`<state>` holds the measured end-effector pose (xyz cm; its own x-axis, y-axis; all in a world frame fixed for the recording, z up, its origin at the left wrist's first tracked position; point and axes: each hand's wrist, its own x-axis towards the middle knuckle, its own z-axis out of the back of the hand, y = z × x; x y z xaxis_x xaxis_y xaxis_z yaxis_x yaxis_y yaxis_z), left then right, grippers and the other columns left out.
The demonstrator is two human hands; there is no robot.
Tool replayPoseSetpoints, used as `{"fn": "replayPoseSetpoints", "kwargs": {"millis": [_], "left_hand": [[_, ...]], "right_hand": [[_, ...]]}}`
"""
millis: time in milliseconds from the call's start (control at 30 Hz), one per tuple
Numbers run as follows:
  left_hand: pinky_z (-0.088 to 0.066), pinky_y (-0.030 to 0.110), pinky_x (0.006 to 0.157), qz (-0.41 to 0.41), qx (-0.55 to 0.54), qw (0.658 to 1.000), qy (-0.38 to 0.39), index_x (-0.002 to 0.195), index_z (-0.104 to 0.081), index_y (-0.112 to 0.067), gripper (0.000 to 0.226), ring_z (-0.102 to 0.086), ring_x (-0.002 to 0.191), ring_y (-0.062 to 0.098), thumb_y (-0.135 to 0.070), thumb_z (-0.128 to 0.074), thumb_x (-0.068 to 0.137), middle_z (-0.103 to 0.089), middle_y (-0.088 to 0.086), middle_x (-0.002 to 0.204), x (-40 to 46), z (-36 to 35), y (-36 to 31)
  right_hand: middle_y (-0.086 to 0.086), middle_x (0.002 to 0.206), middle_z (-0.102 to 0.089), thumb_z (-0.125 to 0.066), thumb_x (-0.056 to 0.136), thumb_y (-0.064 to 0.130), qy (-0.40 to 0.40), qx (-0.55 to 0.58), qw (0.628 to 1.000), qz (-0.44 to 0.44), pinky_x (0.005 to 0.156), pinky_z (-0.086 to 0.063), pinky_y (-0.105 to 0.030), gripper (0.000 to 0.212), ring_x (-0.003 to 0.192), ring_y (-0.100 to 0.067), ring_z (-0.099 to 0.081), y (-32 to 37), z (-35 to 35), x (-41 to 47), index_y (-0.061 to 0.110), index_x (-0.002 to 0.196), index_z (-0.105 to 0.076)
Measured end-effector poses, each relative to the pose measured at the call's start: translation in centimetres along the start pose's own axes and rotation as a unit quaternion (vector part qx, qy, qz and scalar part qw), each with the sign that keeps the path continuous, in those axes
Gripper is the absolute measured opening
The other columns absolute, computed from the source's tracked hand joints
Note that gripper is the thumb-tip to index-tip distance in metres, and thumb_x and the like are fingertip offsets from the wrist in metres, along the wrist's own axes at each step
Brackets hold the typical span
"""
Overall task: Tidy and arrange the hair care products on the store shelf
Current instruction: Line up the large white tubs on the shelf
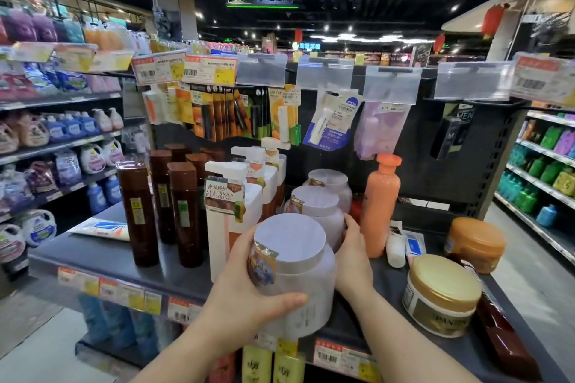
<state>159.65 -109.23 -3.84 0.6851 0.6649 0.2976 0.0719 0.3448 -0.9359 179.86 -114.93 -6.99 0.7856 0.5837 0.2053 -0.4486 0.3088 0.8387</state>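
Your left hand (pixel 249 286) grips front lilac jar (pixel 295 274) at shelf (pixel 105 255) front edge; right hand (pixel 351 246) cups second jar (pixel 320 214) behind. Step: lining jars. Next: square front jar behind edge.

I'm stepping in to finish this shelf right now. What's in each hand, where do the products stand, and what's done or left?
Left hand grips the front lavender jar at the shelf edge.
Right hand holds the side of the middle lavender jar; a third jar stands behind.
Done: brown bottles and white pump bottles stand in rows.
Left: line up the jars; the orange bottle, gold-lid jar, orange jar and a lying brown bottle are scattered at right.
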Motion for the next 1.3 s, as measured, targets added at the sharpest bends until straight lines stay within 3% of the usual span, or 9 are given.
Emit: {"fn": "replayPoseSetpoints", "kwargs": {"millis": [133,233,333,467,600,733,833,1067,1300], "left_hand": [[-0.043,0.0,0.08,0.004,0.003,1.0,0.001,0.127,-0.042,-0.042,0.094,-0.055,0.107,-0.015,-0.018,-0.094,0.052,-0.061,-0.025,0.117,0.1,-0.2,0.3],[-0.047,0.01,0.09,-0.004,0.012,1.0,0.014,0.128,-0.042,-0.044,0.094,-0.055,0.112,-0.011,-0.021,-0.095,0.054,-0.058,-0.033,0.118,0.6,-0.5,0.5],[-0.046,0.009,0.089,-0.009,0.015,1.0,0.021,0.129,-0.04,-0.044,0.094,-0.053,0.114,-0.012,-0.022,-0.094,0.056,-0.056,-0.034,0.119,1.6,-1.2,0.7],[-0.042,0.002,0.085,-0.002,0.027,0.999,0.027,0.134,-0.033,-0.043,0.099,-0.05,0.115,-0.015,-0.027,-0.093,0.057,-0.052,-0.026,0.127,3.2,-2.4,1.4],[-0.04,0.003,0.083,0.016,0.043,0.998,0.037,0.136,-0.028,-0.043,0.102,-0.046,0.116,-0.012,-0.032,-0.093,0.058,-0.046,-0.023,0.133,4.1,-3.5,2.5],[-0.032,0.019,0.107,0.03,0.057,0.996,0.063,0.15,-0.01,-0.037,0.125,-0.036,0.134,0.002,-0.039,-0.092,0.057,-0.032,-0.014,0.151,4.7,-3.4,2.5],[-0.023,0.028,0.117,0.024,0.065,0.996,0.058,0.153,0.004,-0.033,0.136,-0.02,0.144,0.005,-0.043,-0.091,0.057,-0.015,-0.014,0.159,4.0,-3.5,2.4],[-0.04,0.04,0.111,0.029,0.078,0.995,-0.048,0.149,-0.025,-0.037,0.117,-0.038,0.137,0.003,-0.067,-0.082,0.052,-0.042,-0.018,0.148,1.9,-4.2,4.6],[-0.04,0.038,0.111,0.033,0.09,0.992,-0.077,0.151,-0.025,-0.032,0.114,-0.04,0.135,0.005,-0.064,-0.077,0.055,-0.044,-0.015,0.147,1.6,-3.8,4.8]], "right_hand": [[0.004,0.148,-0.036,-0.068,0.063,0.063,-0.001,0.003,1.0,-0.009,0.1,-0.038,-0.042,0.099,0.133,-0.019,-0.039,0.4,-0.1,0.4,0.038,0.145,-0.02],[0.002,0.149,-0.034,-0.067,0.077,0.05,0.012,0.006,1.0,-0.018,0.103,-0.037,-0.043,0.086,0.132,-0.021,-0.04,0.6,0.1,0.3,0.035,0.147,-0.019],[0.0,0.141,-0.044,-0.073,0.078,0.04,0.027,0.097,0.994,-0.043,0.104,-0.042,-0.043,0.085,0.124,-0.02,-0.049,0.2,1.0,0.1,0.031,0.147,-0.024],[0.006,0.123,-0.061,-0.055,0.092,0.047,0.052,0.232,0.967,-0.088,0.1,-0.045,-0.038,0.026,0.11,-0.01,-0.055,0.2,2.8,-1.6,0.033,0.113,-0.059],[0.016,0.125,-0.062,-0.055,0.078,0.064,0.163,0.286,0.942,-0.07,0.107,-0.04,-0.039,0.047,0.12,-0.007,-0.054,-0.4,3.9,-4.0,0.042,0.119,-0.059],[0.017,0.126,-0.058,-0.069,0.079,0.046,0.192,0.233,0.952,-0.049,0.088,-0.048,-0.019,0.057,0.115,0.001,-0.054,-0.9,4.8,-5.4,0.045,0.13,-0.044],[0.014,0.123,-0.059,-0.074,0.079,0.04,0.164,0.198,0.965,-0.044,0.081,-0.049,-0.015,0.062,0.111,0.002,-0.056,-1.1,4.6,-5.8,0.044,0.132,-0.042],[0.02,0.114,-0.062,-0.075,0.081,0.031,0.148,0.185,0.971,-0.018,0.07,-0.049,-0.007,0.054,0.1,0.008,-0.059,-0.1,3.7,-5.9,0.041,0.125,-0.047],[0.017,0.117,-0.065,-0.074,0.081,0.033,0.16,0.183,0.97,-0.013,0.08,-0.051,-0.014,0.052,0.102,0.008,-0.061,0.1,2.7,-5.5,0.041,0.126,-0.049]]}}
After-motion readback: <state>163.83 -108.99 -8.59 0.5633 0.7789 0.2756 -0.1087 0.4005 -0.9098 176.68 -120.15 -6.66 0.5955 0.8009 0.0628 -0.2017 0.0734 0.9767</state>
